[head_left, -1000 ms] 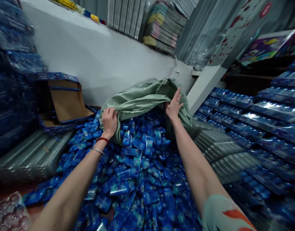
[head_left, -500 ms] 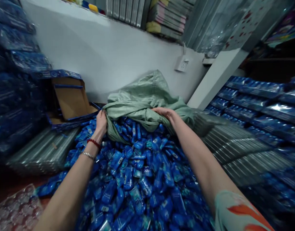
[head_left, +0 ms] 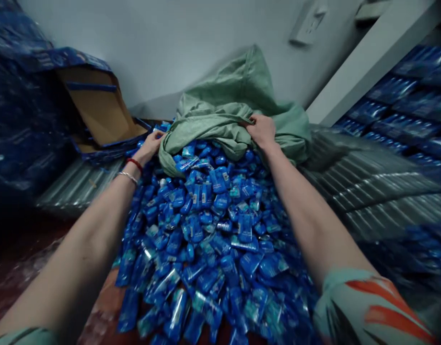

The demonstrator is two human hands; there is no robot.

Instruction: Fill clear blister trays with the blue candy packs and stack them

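Observation:
A pale green woven sack (head_left: 220,124) lies crumpled at the back of the heap, its open mouth towards me. My left hand (head_left: 151,145) is closed on the left edge of the sack's mouth, and a red and a silver bracelet circle that wrist. Further right, my right hand (head_left: 262,130) grips a bunched fold of the sack's rim. Under and in front of the mouth spreads a big pile of small blue wrapped packets (head_left: 213,215), with some still inside the sack. Their exact contents cannot be made out.
An opened blue cardboard box (head_left: 98,110) stands at the left by the white wall (head_left: 163,52). Clear plastic trays (head_left: 378,177) are stacked at the right, beside shelves of blue packs (head_left: 403,105). More clear trays (head_left: 80,184) lie at the left. A socket (head_left: 308,26) is on the wall.
My view has tipped down and come nearer the pile. Both hands still hold the sack, and more blue packets now lie spread towards me at the front.

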